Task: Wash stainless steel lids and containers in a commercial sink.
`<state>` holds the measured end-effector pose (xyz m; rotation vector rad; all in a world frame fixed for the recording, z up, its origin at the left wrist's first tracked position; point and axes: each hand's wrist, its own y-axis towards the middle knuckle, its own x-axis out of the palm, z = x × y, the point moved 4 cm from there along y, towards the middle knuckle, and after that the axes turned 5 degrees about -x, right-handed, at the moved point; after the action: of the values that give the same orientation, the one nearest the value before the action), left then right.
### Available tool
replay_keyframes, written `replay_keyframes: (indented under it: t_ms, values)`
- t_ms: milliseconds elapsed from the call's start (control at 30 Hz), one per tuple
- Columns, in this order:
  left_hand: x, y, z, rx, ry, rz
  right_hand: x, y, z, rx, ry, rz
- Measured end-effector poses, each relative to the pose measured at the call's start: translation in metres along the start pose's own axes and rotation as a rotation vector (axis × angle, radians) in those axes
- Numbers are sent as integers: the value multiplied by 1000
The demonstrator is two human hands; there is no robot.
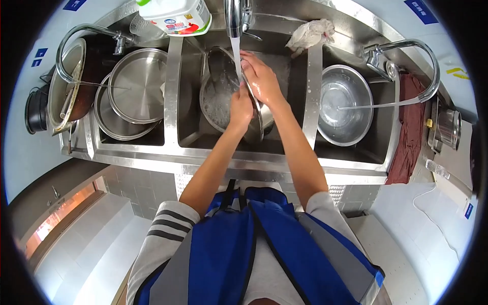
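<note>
A round metal pot lid (pixel 220 63) is held tilted, nearly on edge, in the middle sink. My left hand (pixel 241 105) grips its lower side, with the thumb along the face. Wet fingers of my right hand (pixel 262 79) lie against the lid's other face. From the middle faucet (pixel 233 19), a stream of water (pixel 235 53) runs down onto the lid between my hands. Below it sits a steel basin (pixel 213 110) with foamy water. The hands and lid hide much of that basin.
Stacked steel pans (pixel 139 85) fill the left sink beside a large pot (pixel 63 91). Water runs into a steel bowl (pixel 345 108) on the right. A detergent jug (pixel 177 17) and a wet rag (pixel 310 34) rest behind; a brown cloth (pixel 408 129) hangs at right.
</note>
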<state>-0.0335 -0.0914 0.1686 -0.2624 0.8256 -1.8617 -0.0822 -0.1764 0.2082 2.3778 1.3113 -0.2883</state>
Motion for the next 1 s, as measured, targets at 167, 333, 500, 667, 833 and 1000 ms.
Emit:
replay_keyframes:
  t_ms: [167,333,500,667,833,1000]
  values:
    - [-25,80,42,104,-319,-124,-1,-19,-12,28,27,-10]
    - [-8,56,34,543,256,168,0,1,-15,-130,-31,71]
    - [-20,29,40,322,103,113,3,5,-6,63,165,31]
    - [-28,38,64,196,97,174,2,-2,-9,30,-83,35]
    - [-2,10,22,287,133,-6,3,21,4,33,-120,-183]
    - [-20,37,40,185,-285,5,-4,-8,1,78,38,14]
